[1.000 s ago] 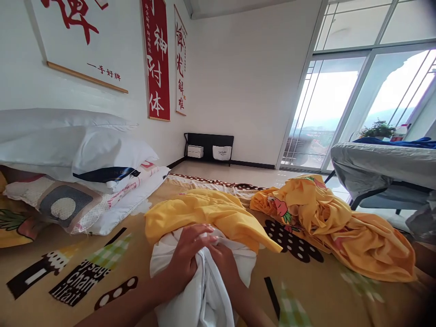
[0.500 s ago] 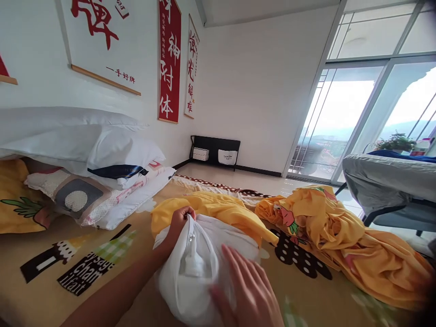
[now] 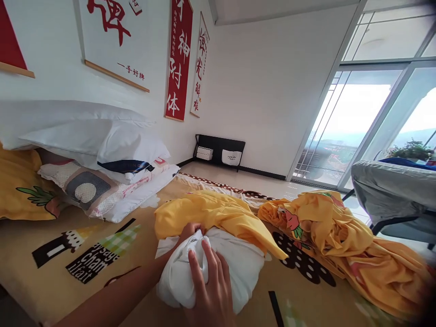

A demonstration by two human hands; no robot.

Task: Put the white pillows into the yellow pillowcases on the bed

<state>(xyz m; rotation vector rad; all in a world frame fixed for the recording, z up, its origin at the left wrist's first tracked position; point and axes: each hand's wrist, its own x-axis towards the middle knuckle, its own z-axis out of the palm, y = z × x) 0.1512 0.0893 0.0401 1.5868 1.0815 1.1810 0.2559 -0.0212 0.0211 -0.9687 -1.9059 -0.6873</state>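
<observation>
Your left hand (image 3: 192, 229) is at the far edge of that white bundle (image 3: 247, 268), mostly tucked behind it so I can't tell how tight it's gripping, and your right hand (image 3: 213, 284) is just beside it, laid over the near side with fingers stretched up the fabric, though I can't tell if it's clamped on. The bundle's sitting in front of you on the tan printed sheet (image 3: 254, 313), up against the yellow cloth (image 3: 211, 206). Farther out you've got crumpled orange bedding (image 3: 340, 227) to the right and stacked white pillows (image 3: 78, 134) to the left.
</observation>
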